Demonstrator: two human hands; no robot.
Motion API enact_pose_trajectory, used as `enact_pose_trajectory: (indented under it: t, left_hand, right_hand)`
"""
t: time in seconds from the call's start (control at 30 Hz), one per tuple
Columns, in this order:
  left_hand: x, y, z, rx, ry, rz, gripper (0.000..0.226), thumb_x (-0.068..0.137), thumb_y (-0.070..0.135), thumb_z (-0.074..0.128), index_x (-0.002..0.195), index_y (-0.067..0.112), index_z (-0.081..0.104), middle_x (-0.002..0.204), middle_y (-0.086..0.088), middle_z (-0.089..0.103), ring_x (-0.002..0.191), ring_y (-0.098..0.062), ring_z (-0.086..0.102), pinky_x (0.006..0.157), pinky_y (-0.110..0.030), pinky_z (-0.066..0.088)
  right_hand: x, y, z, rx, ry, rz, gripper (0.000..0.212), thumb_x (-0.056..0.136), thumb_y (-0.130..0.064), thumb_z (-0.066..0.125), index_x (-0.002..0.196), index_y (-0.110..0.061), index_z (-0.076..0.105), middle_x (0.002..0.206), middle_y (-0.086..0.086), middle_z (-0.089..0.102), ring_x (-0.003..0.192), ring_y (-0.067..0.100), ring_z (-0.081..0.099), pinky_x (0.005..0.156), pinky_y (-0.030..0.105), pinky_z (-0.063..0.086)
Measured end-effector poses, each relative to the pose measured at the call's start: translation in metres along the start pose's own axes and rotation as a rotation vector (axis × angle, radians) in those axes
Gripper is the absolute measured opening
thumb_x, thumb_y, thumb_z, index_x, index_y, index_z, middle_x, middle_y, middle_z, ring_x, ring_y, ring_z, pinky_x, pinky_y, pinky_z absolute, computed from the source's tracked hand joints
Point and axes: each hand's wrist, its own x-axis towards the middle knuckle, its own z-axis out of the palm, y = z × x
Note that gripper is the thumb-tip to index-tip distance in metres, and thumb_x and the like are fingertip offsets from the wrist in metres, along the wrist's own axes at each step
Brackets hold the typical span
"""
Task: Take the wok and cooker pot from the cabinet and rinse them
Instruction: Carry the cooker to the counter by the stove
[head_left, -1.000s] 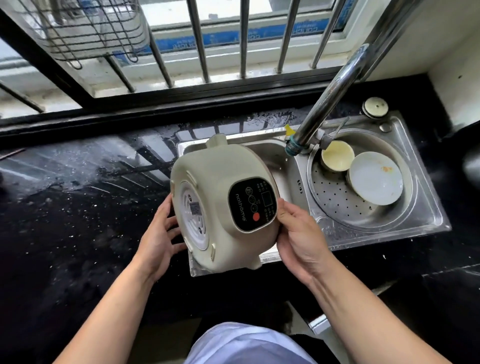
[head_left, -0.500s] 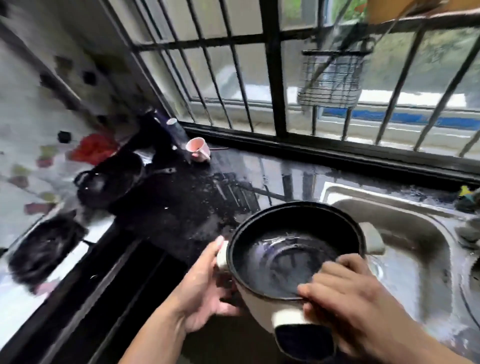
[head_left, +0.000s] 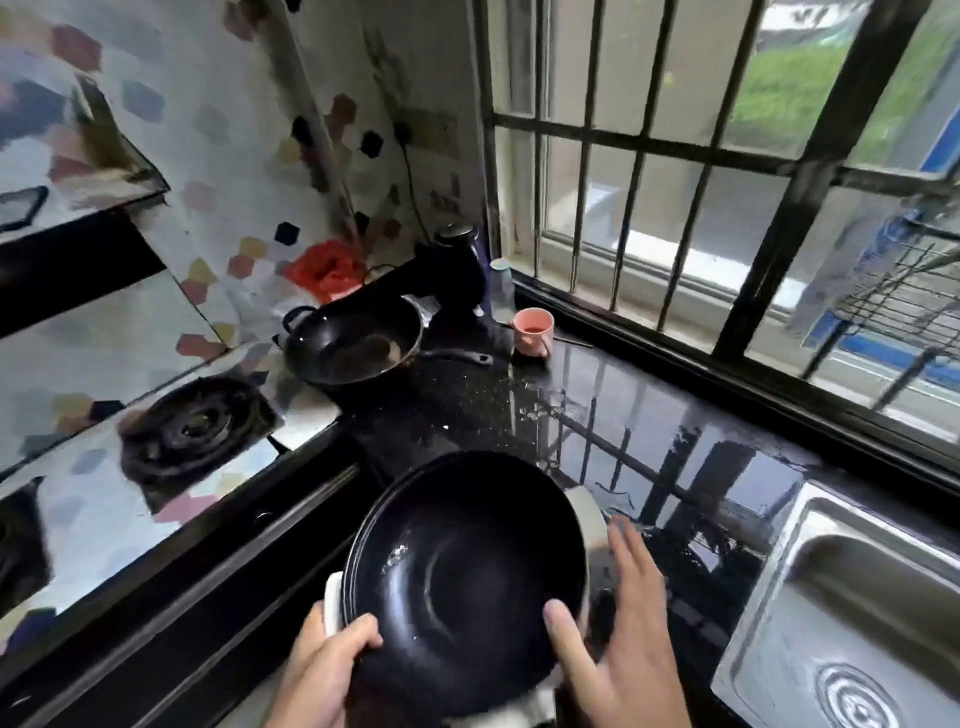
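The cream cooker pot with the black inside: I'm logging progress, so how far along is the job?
Done: the cream cooker pot is out, with water droplets inside, held over the wet black counter. In hand: left hand grips its rim, right hand opens beside it. Left: the black wok sits by the stove; whether it is rinsed is unclear.

We see a broad bare stretch of wet black counter (head_left: 649, 441) between the cooker pot (head_left: 467, 577) and the window bars (head_left: 675, 208). Farther back, the wok (head_left: 353, 343), a pink cup (head_left: 532, 331) and a dark appliance (head_left: 452, 275) crowd the corner. The sink (head_left: 852, 613) lies open to the right; the stove burner (head_left: 192, 431) sits left.
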Motion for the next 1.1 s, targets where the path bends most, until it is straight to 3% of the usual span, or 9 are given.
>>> enact_pose_trajectory:
  t: [0.1,0.23,0.3,0.4,0.57,0.67,0.73,0.87,1.1]
  left_hand:
    - [0.069,0.008,-0.008,-0.020,-0.090,0.036,0.057,0.042,0.019,0.073,0.098,0.009,0.067,0.078,-0.014,0.075,0.081,-0.036,0.069,0.079,-0.051,0.054]
    - [0.147,0.027,0.004,0.038,-0.261,0.042,0.045,0.049,0.024,0.074,0.093,0.032,0.070,0.092,-0.009,0.080,0.092,-0.033,0.075,0.088,-0.054,0.060]
    - [0.179,0.039,0.020,0.075,-0.328,0.041,0.049,0.050,0.027,0.075,0.098,0.027,0.070,0.093,-0.007,0.080,0.094,-0.033,0.074,0.085,-0.051,0.060]
    - [0.215,0.058,0.052,0.097,-0.407,0.020,0.049,0.054,0.027,0.077,0.101,0.019,0.071,0.097,-0.014,0.079,0.101,-0.040,0.072,0.094,-0.061,0.057]
    - [0.274,0.085,0.091,0.158,-0.383,0.023,0.024,0.070,0.015,0.072,0.094,0.013,0.073,0.088,-0.012,0.076,0.091,-0.039,0.071,0.089,-0.063,0.057]
    - [0.301,0.097,0.098,0.192,-0.363,0.010,0.020,0.075,0.011,0.070,0.094,0.014,0.074,0.090,-0.016,0.077,0.087,-0.034,0.071,0.084,-0.062,0.061]
    - [0.316,0.107,0.101,0.203,-0.361,0.006,0.018,0.074,0.011,0.070,0.092,0.013,0.075,0.085,-0.014,0.076,0.079,-0.029,0.072,0.073,-0.055,0.066]
    - [0.345,0.117,0.110,0.207,-0.361,-0.020,0.010,0.079,0.006,0.069,0.084,0.013,0.073,0.074,-0.005,0.073,0.071,-0.023,0.069,0.053,-0.036,0.060]
    - [0.385,0.128,0.116,0.216,-0.448,-0.053,0.012,0.082,0.006,0.071,0.090,0.014,0.075,0.078,-0.005,0.077,0.068,-0.019,0.072,0.056,-0.033,0.060]
  right_hand:
    - [0.043,0.007,0.050,0.089,-0.227,0.498,0.048,0.085,-0.051,0.068,0.124,-0.026,0.058,0.127,0.002,0.060,0.118,0.018,0.057,0.102,0.036,0.044]
    - [0.091,0.025,0.092,0.024,-0.162,0.645,0.025,0.090,-0.046,0.060,0.092,-0.022,0.062,0.102,-0.001,0.067,0.088,0.007,0.060,0.069,0.026,0.044]
    - [0.111,0.038,0.106,-0.020,-0.098,0.719,0.026,0.091,-0.044,0.056,0.090,-0.019,0.060,0.098,0.000,0.065,0.085,0.011,0.059,0.064,0.028,0.040]
    - [0.140,0.051,0.121,-0.029,-0.028,0.774,0.030,0.093,-0.046,0.051,0.088,-0.017,0.059,0.093,-0.001,0.064,0.081,0.012,0.058,0.060,0.028,0.038]
    - [0.187,0.078,0.154,0.022,-0.007,0.820,0.034,0.094,-0.048,0.051,0.088,-0.016,0.056,0.091,-0.001,0.059,0.090,0.022,0.055,0.073,0.032,0.036]
    - [0.206,0.089,0.173,0.082,-0.019,0.837,0.035,0.094,-0.051,0.050,0.105,-0.018,0.055,0.096,0.000,0.054,0.092,0.020,0.049,0.079,0.031,0.035]
    - [0.215,0.092,0.186,0.133,-0.014,0.852,0.044,0.094,-0.053,0.051,0.115,-0.015,0.059,0.101,0.001,0.057,0.096,0.021,0.052,0.082,0.032,0.037]
    - [0.224,0.091,0.205,0.212,0.028,0.895,0.043,0.092,-0.056,0.052,0.112,-0.019,0.060,0.105,-0.001,0.063,0.096,0.020,0.057,0.079,0.033,0.039]
    - [0.222,0.076,0.232,0.334,0.160,0.965,0.053,0.088,-0.057,0.056,0.124,-0.018,0.061,0.117,-0.002,0.067,0.101,0.013,0.061,0.080,0.029,0.043]
